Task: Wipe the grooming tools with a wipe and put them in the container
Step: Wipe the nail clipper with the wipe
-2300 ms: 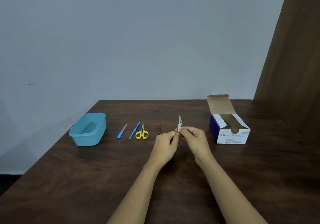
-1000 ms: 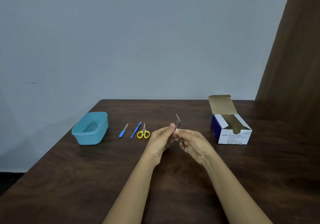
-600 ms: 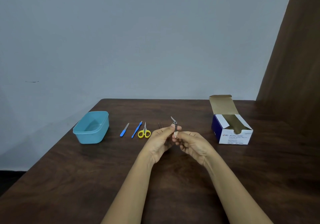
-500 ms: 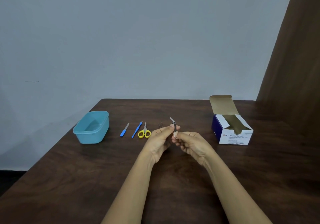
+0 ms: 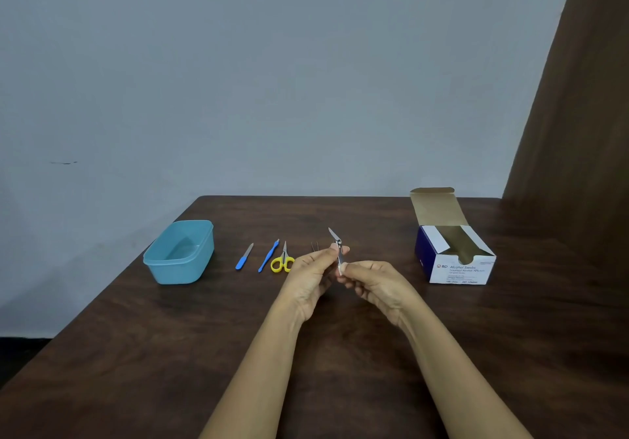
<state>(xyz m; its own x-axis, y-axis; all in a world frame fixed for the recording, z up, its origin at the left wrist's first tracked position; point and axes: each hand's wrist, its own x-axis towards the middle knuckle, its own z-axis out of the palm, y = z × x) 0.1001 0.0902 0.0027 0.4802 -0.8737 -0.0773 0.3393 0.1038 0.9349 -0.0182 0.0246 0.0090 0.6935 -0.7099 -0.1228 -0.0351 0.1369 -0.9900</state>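
Tilted further left than a second ago, nail clipper (image 5: 337, 246) held above the table (image 5: 163, 353), left hand (image 5: 311, 277) pinching its middle, right hand (image 5: 376, 284) pinching a white wipe (image 5: 341, 269) against its lower end, blue container (image 5: 180, 253) well to the left.

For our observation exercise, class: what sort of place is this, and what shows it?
Probably a plain indoor room, home or office, I cannot tell which: a dark wooden table stands against a bare grey wall, with an open box of alcohol swabs and a blue container on it.
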